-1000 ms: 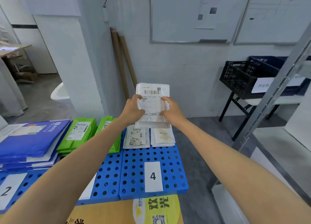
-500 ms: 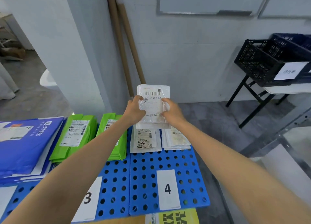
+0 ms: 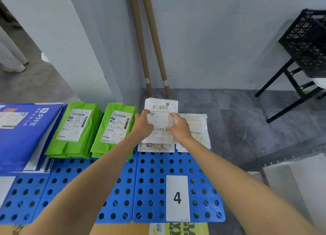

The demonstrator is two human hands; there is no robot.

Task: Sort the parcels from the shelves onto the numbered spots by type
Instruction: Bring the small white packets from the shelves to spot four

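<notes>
A clear plastic parcel (image 3: 160,111) with a white barcode label is held by both hands over the far end of the blue perforated panel (image 3: 176,165) marked 4 (image 3: 177,198). My left hand (image 3: 143,124) grips its left edge and my right hand (image 3: 179,127) grips its right edge. It hovers low over a stack of similar clear parcels (image 3: 155,146). A second clear stack (image 3: 198,127) lies just to the right. Two piles of green parcels (image 3: 112,130) (image 3: 75,128) sit on the panel to the left, and blue envelopes (image 3: 23,128) lie further left.
Two brown cardboard tubes (image 3: 150,40) lean in the wall corner behind the panels. A black crate (image 3: 307,40) stands on a black folding stand (image 3: 291,86) at the right. A grey metal shelf edge (image 3: 282,160) runs along the right. A yellow sticker (image 3: 185,229) marks the wooden tabletop.
Both hands have lowered the clear parcel from upright in the air down toward the left clear stack on spot 4. The camera has tilted downward and closer.
</notes>
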